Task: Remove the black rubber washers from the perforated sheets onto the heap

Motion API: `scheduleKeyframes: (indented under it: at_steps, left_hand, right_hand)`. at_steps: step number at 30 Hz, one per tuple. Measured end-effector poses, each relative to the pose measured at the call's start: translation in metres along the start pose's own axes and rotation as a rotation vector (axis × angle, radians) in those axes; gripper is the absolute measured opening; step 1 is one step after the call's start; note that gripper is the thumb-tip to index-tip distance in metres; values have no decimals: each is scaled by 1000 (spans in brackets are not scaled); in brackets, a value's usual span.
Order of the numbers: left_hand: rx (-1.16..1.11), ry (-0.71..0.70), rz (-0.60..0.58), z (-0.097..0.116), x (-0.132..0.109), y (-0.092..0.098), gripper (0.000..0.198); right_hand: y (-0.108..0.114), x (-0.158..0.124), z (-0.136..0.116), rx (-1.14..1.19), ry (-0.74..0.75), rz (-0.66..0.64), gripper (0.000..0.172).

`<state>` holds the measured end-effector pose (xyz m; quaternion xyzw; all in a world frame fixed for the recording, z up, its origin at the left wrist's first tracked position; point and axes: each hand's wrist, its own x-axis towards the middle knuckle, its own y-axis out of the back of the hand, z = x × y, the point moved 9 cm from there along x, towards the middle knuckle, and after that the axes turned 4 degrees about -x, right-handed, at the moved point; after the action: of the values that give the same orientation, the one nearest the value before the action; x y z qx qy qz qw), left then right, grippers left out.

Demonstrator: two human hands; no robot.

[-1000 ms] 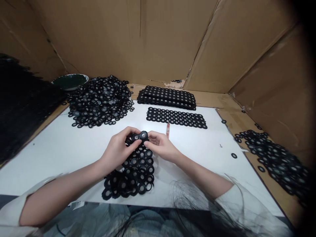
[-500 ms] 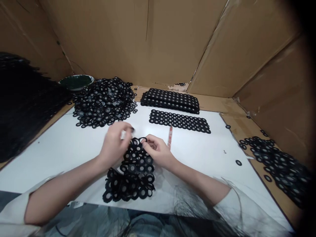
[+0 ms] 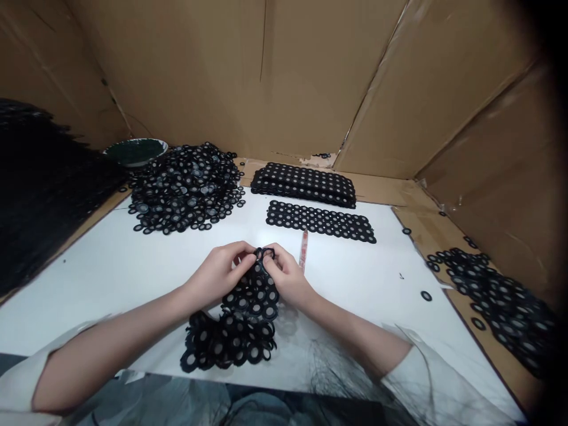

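A limp panel of joined black rings (image 3: pixel 251 299) hangs between my hands, its lower part bunched in folds on the white board. My left hand (image 3: pixel 224 269) is closed, thumb and fingers pinched at the panel's top edge, with a small black ring (image 3: pixel 258 254) at the fingertips. Right beside it, my right hand (image 3: pixel 286 273) pinches the top corner around another ring (image 3: pixel 268 252). The fingertips nearly meet, and they partly hide how those two rings are joined.
Loose black rings form a big heap (image 3: pixel 184 189) at the back left, near a bowl (image 3: pixel 135 152) of dark green stuff. A finished-looking flat ring panel (image 3: pixel 322 221) lies before a stack of panels (image 3: pixel 306 183). A red-marked pen-like stick (image 3: pixel 303 251) and a right-hand ring pile (image 3: pixel 501 302) also lie here.
My left hand has come down and right, from holding a small black piece in the air to the panel's top edge beside my right hand. The panel's upper part is drawn narrower.
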<state>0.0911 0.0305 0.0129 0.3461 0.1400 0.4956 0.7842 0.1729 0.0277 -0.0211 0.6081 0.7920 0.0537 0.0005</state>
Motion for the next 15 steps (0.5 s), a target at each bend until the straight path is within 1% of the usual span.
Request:
scheduleKeyframes:
  at_steps: [2, 4, 5, 6, 8, 9, 10, 11, 12, 15]
  left_hand:
    - [-78, 20, -42, 0, 3, -2, 22]
    - [-139, 50, -23, -5, 6, 4, 23]
    - [-186, 72, 29, -10, 7, 11, 24]
    - [-240, 94, 114, -15, 8, 22, 26]
    - [-306, 119, 352, -26, 5, 50, 28]
    - [-275, 121, 456, -28, 1, 62, 28]
    - [-196, 113, 515, -27, -3, 68, 26]
    - [-84, 97, 511, -22, -4, 69, 24]
    - [39, 72, 467, -17, -4, 64, 22]
    - [360, -68, 298, 3, -5, 34, 17]
  right_hand:
    - [0, -1, 0, -25, 9, -1, 10]
    - [0, -2, 1, -37, 3, -1, 11]
    - [3, -2, 3, -38, -3, 12, 11]
    - [6, -2, 4, -34, -9, 32, 12]
    - [12, -3, 7, -24, -29, 76, 13]
    - [15, -3, 9, -26, -47, 93, 14]
    - [17, -3, 10, -33, -62, 101, 15]
    - [17, -2, 11, -47, -71, 97, 16]
    - [16, -1, 10, -63, -70, 90, 18]
    - [12, 1, 6, -85, -34, 76, 20]
